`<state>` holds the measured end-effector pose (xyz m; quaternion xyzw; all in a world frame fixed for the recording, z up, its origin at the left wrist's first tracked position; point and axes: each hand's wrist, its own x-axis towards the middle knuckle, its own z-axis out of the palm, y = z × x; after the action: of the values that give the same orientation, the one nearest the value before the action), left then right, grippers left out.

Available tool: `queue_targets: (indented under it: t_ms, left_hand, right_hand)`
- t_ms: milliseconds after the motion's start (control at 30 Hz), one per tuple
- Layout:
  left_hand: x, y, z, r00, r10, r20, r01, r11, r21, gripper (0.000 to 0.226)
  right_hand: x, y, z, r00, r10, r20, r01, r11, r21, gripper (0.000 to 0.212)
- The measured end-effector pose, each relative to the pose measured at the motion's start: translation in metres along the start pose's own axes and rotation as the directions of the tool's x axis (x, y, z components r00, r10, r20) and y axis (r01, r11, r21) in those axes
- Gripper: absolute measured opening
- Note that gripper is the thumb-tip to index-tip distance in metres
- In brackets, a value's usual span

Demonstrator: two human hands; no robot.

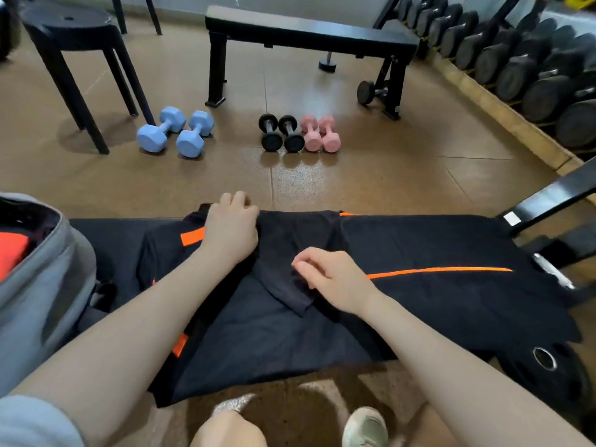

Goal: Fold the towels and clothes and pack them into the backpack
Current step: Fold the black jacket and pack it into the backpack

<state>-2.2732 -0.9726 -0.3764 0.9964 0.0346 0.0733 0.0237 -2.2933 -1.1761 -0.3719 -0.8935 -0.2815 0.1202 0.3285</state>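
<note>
A black garment with orange stripes lies spread across a low black bench in front of me. My left hand is at the garment's far edge, its fingers curled over the cloth there. My right hand rests near the middle and pinches a folded flap of the black cloth. A grey backpack stands open at the left end of the bench, with something orange-red showing inside.
On the brown floor beyond the bench lie two blue dumbbells, two black ones and two pink ones. A black stool stands far left, a weight bench behind, a dumbbell rack on the right.
</note>
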Motion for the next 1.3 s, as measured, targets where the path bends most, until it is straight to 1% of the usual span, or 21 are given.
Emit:
queue_targets:
  t_ms: [33,100,167,233,300,367,433,500,567,633,733,800,833,900,933,1033,1067,1133,1200,1233,1300]
  left_hand:
    - [0.003,0.014,0.0,0.997,0.073,-0.019,-0.075,0.994,-0.075,0.027]
    - [0.013,0.046,0.002,0.981,0.193,0.023,-0.181,0.95,-0.254,0.029]
    - [0.025,0.078,0.006,0.964,0.23,0.13,-0.163,0.905,-0.392,0.032]
    - [0.036,0.104,0.01,0.953,0.202,0.228,-0.1,0.915,-0.391,0.039]
    - [0.044,0.121,0.017,0.964,0.105,0.242,-0.028,0.952,-0.304,0.048]
    - [0.048,0.13,0.022,0.975,0.007,0.222,0.04,0.978,-0.207,0.057]
    - [0.05,0.136,0.027,0.974,-0.035,0.224,0.06,0.992,-0.109,0.063]
    - [0.053,0.142,0.031,0.969,-0.051,0.243,0.073,0.994,-0.08,0.054]
    - [0.056,0.143,0.03,0.966,-0.067,0.25,0.111,0.98,-0.166,0.035]
    - [0.056,0.138,0.025,0.972,-0.083,0.218,0.141,0.953,-0.268,0.029]
    - [0.047,0.125,0.013,0.992,-0.029,0.121,0.067,0.944,-0.322,0.021]
    - [0.036,0.118,0.006,0.997,0.034,0.067,-0.004,0.912,-0.41,0.02]
    - [0.031,0.115,0.002,0.997,0.064,0.045,-0.037,0.89,-0.454,0.023]
    - [0.023,0.113,-0.003,0.994,0.105,0.036,-0.073,0.863,-0.5,0.028]
    - [0.02,0.113,-0.003,0.992,0.119,0.047,-0.079,0.859,-0.506,0.029]
    - [0.011,0.112,-0.002,0.992,0.106,0.074,-0.056,0.868,-0.493,0.031]
    - [0.008,0.111,-0.001,0.992,0.09,0.083,-0.039,0.876,-0.48,0.032]
    - [0.001,0.109,0.002,0.991,0.093,0.1,-0.045,0.911,-0.41,0.041]
    - [-0.008,0.105,0.006,0.988,0.086,0.128,-0.038,0.941,-0.337,0.049]
    - [-0.013,0.102,0.007,0.989,0.07,0.131,-0.024,0.944,-0.329,0.048]
    - [-0.022,0.095,0.01,0.992,0.051,0.115,-0.009,0.939,-0.345,0.044]
  right_hand:
    - [0.001,0.011,-0.01,0.995,0.044,-0.093,-0.047,0.999,-0.026,0.017]
    - [0.0,0.033,-0.029,0.962,0.156,-0.226,-0.171,0.984,-0.045,0.016]
    - [0.0,0.054,-0.047,0.934,0.236,-0.268,-0.256,0.966,-0.042,0.015]
    - [0.0,0.072,-0.063,0.929,0.267,-0.257,-0.291,0.955,-0.06,0.014]
    - [0.002,0.087,-0.075,0.938,0.264,-0.225,-0.287,0.955,-0.077,0.014]
    - [0.011,0.098,-0.085,0.954,0.223,-0.201,-0.247,0.963,-0.105,0.014]
    - [0.023,0.105,-0.093,0.967,0.177,-0.181,-0.2,0.972,-0.12,0.016]
    - [0.037,0.11,-0.096,0.979,0.13,-0.159,-0.152,0.98,-0.13,0.016]
    - [0.05,0.115,-0.097,0.985,0.106,-0.137,-0.126,0.982,-0.144,0.016]
    - [0.061,0.119,-0.098,0.989,0.074,-0.131,-0.092,0.986,-0.141,0.017]
    - [0.074,0.125,-0.099,0.994,-0.027,-0.106,0.013,0.992,-0.125,0.03]
    - [0.08,0.125,-0.096,0.991,-0.133,-0.021,0.129,0.981,-0.142,0.038]
    - [0.081,0.124,-0.093,0.982,-0.189,0.019,0.19,0.969,-0.16,0.039]
    - [0.082,0.123,-0.084,0.96,-0.272,0.061,0.279,0.935,-0.218,0.034]
    - [0.083,0.122,-0.081,0.955,-0.29,0.06,0.296,0.918,-0.265,0.03]
    - [0.086,0.123,-0.078,0.945,-0.324,-0.039,0.27,0.844,-0.462,0.017]
    - [0.087,0.124,-0.079,0.937,-0.333,-0.107,0.235,0.826,-0.513,0.013]
    - [0.086,0.126,-0.084,0.913,-0.319,-0.255,0.12,0.806,-0.58,0.009]
    - [0.081,0.128,-0.089,0.885,-0.307,-0.35,0.027,0.784,-0.62,0.009]
    - [0.076,0.129,-0.089,0.876,-0.332,-0.351,0.028,0.76,-0.65,0.009]
    - [0.064,0.133,-0.081,0.883,-0.401,-0.244,0.121,0.697,-0.707,0.006]
